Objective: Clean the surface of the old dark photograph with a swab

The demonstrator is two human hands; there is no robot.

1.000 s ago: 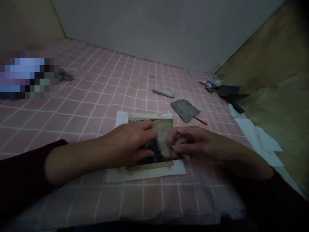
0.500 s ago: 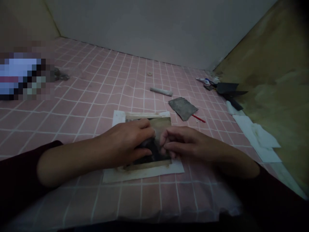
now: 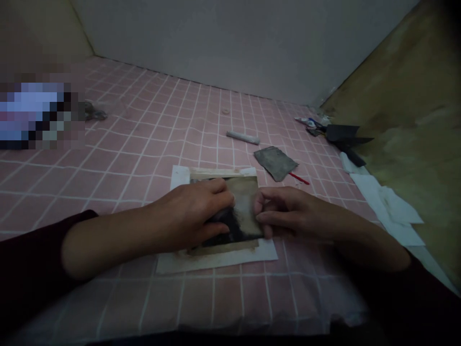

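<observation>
Our left hand [image 3: 190, 214] presses flat on a stained, flimsy-looking photographic print [image 3: 245, 209], which lies on white paper [image 3: 216, 262]. Our right hand [image 3: 288, 211] curls at the print's right side, just beside the left; any pinch is hidden. The print seems fragile, so we'd take hold by the paper.

a stained photograph [image 3: 245, 206], dark and tan, lies flat on a white paper sheet [image 3: 216, 262].

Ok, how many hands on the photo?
2. The left hand lies over the dark left part of the photo; the right hand has its fingertips at the photo's right side. No others in view.
</observation>
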